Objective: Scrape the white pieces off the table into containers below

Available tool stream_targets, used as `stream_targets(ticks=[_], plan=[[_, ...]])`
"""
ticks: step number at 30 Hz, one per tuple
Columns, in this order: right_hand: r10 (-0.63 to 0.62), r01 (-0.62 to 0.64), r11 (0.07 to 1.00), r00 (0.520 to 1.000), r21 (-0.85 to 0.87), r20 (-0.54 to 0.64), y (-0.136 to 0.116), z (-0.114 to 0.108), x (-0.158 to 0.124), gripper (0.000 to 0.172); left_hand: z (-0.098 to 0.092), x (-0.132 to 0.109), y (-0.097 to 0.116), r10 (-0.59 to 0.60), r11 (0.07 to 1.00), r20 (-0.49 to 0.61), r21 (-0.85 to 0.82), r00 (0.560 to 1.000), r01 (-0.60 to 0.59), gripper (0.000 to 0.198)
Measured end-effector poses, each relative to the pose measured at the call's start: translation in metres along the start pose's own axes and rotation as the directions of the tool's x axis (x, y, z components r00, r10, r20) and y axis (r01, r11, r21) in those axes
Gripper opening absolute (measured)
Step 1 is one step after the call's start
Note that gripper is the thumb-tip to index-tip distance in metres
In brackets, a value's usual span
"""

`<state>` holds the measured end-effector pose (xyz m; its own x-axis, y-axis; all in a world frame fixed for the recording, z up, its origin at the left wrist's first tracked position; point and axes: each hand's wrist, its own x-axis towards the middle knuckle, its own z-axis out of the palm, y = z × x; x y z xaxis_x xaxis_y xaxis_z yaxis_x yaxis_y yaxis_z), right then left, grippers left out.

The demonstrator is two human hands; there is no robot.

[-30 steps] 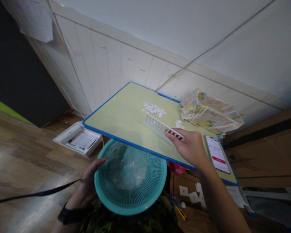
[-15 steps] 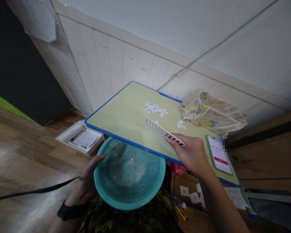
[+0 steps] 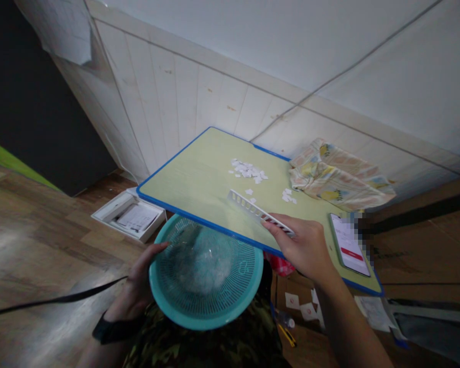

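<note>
A lit phone lay face up near a bunched, patterned cloth. An open white box on the wooden floor held papers, and at lower right a slim yellow tool lay near small white cards. A grey cable ran slantwise across the white wall.

Nothing legible for you, smartphone text blurred, red marks on white cards too small, print on paper sheet in white box too fine, lettering on brown carton faint, moulded mark in your teal colander indistinct.
</note>
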<state>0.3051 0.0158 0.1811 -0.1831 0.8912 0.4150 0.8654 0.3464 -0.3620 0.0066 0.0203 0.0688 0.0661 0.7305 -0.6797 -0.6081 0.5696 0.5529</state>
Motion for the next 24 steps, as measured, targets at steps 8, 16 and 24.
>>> stream_targets(ticks=[8,16,24], plan=[[-0.060,0.059,0.995,0.998,0.086,0.014,-0.007,-0.001,-0.011,0.020,-0.002,0.003,-0.001,-0.003,1.000,0.041,-0.017,0.999,0.004,0.018],[-0.080,0.062,0.981,0.993,0.186,0.089,-0.011,-0.005,-0.021,0.022,-0.007,0.006,-0.002,0.007,1.000,0.049,-0.021,0.999,-0.006,0.014],[-0.038,0.008,0.964,0.994,0.267,0.107,-0.011,-0.009,-0.021,0.015,-0.005,0.008,0.000,-0.032,0.998,0.052,-0.055,0.998,0.035,0.018]])
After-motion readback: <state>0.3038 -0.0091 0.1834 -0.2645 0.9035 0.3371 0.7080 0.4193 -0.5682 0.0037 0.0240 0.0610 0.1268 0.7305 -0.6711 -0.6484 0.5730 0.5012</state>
